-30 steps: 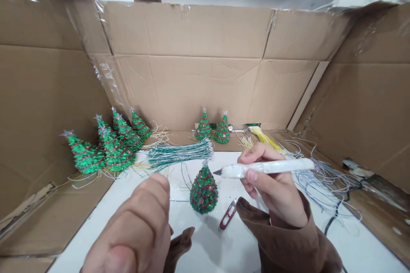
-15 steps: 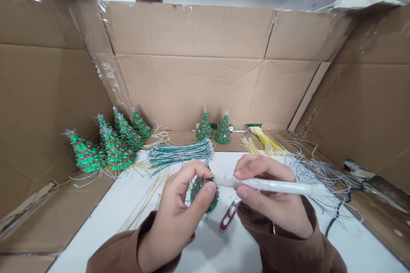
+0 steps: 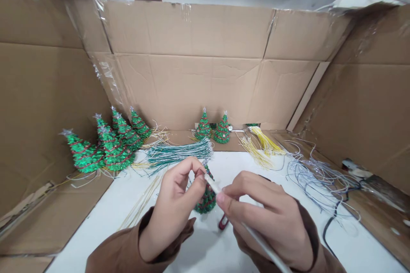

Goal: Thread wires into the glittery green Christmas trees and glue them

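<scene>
A small green glittery Christmas tree (image 3: 207,200) stands on the white table (image 3: 105,217) right in front of me. My left hand (image 3: 174,204) is pinched at the tree's top, thumb and forefinger pressed together, holding it. In my right hand (image 3: 265,217) is a long white pen-shaped tool (image 3: 256,232), gripped with its tip touching the treetop beside my left fingers. Red snips (image 3: 223,222) lie on the table, mostly hidden under my right hand.
Several finished trees (image 3: 105,147) lean at the left, two more trees (image 3: 213,128) stand at the back. Bundles of green wires (image 3: 179,153), yellow wires (image 3: 262,140) and pale loose wires (image 3: 317,175) lie around. Cardboard walls (image 3: 192,72) enclose the table on three sides.
My left hand came down from close to the camera and pinched the treetop. The right hand swung the white tool from level to a steep slant, tip at the treetop.
</scene>
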The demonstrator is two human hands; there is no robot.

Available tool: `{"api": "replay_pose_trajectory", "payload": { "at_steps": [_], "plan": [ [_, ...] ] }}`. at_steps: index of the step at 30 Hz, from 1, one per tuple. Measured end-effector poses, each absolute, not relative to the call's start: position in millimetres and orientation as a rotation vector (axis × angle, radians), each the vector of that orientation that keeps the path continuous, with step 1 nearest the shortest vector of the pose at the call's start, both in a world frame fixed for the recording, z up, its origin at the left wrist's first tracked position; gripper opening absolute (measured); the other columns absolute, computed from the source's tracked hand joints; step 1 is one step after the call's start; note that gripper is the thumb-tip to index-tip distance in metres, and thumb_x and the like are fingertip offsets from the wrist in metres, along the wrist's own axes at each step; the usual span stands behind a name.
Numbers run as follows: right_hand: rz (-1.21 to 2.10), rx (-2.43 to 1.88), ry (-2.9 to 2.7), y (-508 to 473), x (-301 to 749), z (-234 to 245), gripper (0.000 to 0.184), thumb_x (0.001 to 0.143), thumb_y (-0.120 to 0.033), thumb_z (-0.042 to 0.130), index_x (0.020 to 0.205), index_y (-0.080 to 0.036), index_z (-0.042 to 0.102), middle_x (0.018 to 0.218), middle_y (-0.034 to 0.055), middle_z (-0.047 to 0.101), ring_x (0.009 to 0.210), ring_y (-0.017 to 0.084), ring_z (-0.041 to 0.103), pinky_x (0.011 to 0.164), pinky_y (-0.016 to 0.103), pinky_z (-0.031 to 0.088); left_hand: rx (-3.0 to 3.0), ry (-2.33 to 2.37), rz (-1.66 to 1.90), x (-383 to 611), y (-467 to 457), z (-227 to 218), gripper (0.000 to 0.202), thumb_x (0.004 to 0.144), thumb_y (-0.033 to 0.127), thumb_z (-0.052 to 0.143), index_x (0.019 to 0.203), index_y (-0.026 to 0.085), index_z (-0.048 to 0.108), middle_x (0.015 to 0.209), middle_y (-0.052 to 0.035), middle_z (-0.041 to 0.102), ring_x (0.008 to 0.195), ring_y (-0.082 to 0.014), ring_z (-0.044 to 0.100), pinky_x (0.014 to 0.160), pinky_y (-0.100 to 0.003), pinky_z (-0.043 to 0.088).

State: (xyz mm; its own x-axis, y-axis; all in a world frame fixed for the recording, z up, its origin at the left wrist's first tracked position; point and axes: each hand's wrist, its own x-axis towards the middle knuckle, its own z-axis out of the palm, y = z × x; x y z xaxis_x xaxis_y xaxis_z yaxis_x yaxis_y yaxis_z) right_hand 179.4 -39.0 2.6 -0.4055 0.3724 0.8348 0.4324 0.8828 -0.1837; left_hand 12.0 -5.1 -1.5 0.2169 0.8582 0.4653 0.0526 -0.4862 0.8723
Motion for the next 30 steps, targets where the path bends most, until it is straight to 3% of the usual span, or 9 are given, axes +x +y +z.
{"api": "replay_pose_trajectory", "payload": {
  "at_steps": [5,11,16,19,22,26,27,30],
  "plan": [
    [-0.005,-0.541,-1.918,-36.0,174.3,2.8,0.016,0.081,-0.004,0.057,0.081,-0.020,0.059,0.066,0.0028,0.059,0.055,0.011,0.050,0.048,0.023,0.044,1.700,0.774,1.347,6.7,1.8,-9.4,0.014,0.080,0.023,0.053,0.067,0.019,0.049,0.063,0.0008,0.043,0.061,-0.0129,0.044,0.053,-0.023,0.035],
    [0.358,-0.535,-1.719,-23.3,175.0,-0.6,0.018,0.072,-0.008,0.066,0.074,-0.020,0.054,0.063,-0.0018,0.056,0.053,0.010,0.051,0.047,0.022,0.041,1.595,0.679,1.334,3.8,-0.2,-13.4,0.013,0.079,0.020,0.052,0.067,0.020,0.048,0.063,0.0013,0.041,0.059,-0.0123,0.040,0.053,-0.025,0.034],
    [0.683,-0.560,-1.566,-21.3,178.1,-5.2,0.017,0.068,-0.013,0.071,0.076,-0.022,0.060,0.062,-0.0034,0.056,0.052,0.009,0.050,0.044,0.021,0.038,1.559,0.664,1.263,5.7,-4.5,-8.0,0.011,0.074,0.017,0.049,0.063,0.020,0.048,0.059,0.0015,0.041,0.054,-0.0119,0.037,0.050,-0.026,0.031],
    [0.691,-0.625,-1.489,-19.2,187.0,-2.7,0.013,0.070,-0.016,0.072,0.078,-0.022,0.063,0.066,-0.0028,0.060,0.049,0.008,0.049,0.041,0.018,0.038,1.631,0.644,1.353,3.6,-3.8,-1.6,0.016,0.072,0.015,0.046,0.057,0.018,0.047,0.055,0.0006,0.039,0.056,-0.0131,0.038,0.052,-0.027,0.031],
    [0.471,-0.874,-1.463,-6.1,203.5,-1.1,0.010,0.074,-0.025,0.070,0.081,-0.021,0.065,0.067,-0.0011,0.063,0.050,0.009,0.051,0.042,0.019,0.039,1.636,0.619,1.533,-3.2,-0.8,4.6,0.022,0.075,0.014,0.044,0.053,0.018,0.045,0.052,0.0010,0.036,0.057,-0.0132,0.039,0.055,-0.028,0.032],
    [0.335,-1.440,-1.674,31.7,223.4,-11.2,0.025,0.085,-0.039,0.055,0.088,-0.016,0.064,0.072,0.0022,0.064,0.062,0.013,0.057,0.054,0.023,0.043,1.638,0.712,1.723,-19.8,2.7,13.2,0.029,0.080,0.015,0.043,0.051,0.018,0.039,0.050,0.0021,0.033,0.055,-0.0122,0.035,0.056,-0.027,0.031],
    [0.370,-1.642,-1.817,43.1,225.4,-16.5,0.028,0.087,-0.039,0.050,0.088,-0.015,0.063,0.076,0.0031,0.065,0.068,0.013,0.059,0.057,0.023,0.043,1.699,0.790,1.732,-25.0,3.2,16.3,0.031,0.081,0.016,0.043,0.050,0.018,0.038,0.050,0.0022,0.034,0.054,-0.0120,0.035,0.055,-0.027,0.030],
    [0.502,-1.885,-1.973,75.4,221.8,-37.9,0.026,0.083,-0.034,0.059,0.073,-0.012,0.065,0.072,0.0065,0.066,0.067,0.015,0.060,0.056,0.024,0.042,2.036,1.229,1.489,-42.5,6.9,26.8,0.033,0.082,0.028,0.050,0.051,0.018,0.041,0.052,0.0024,0.040,0.053,-0.0117,0.037,0.053,-0.026,0.028]
  ]
}}
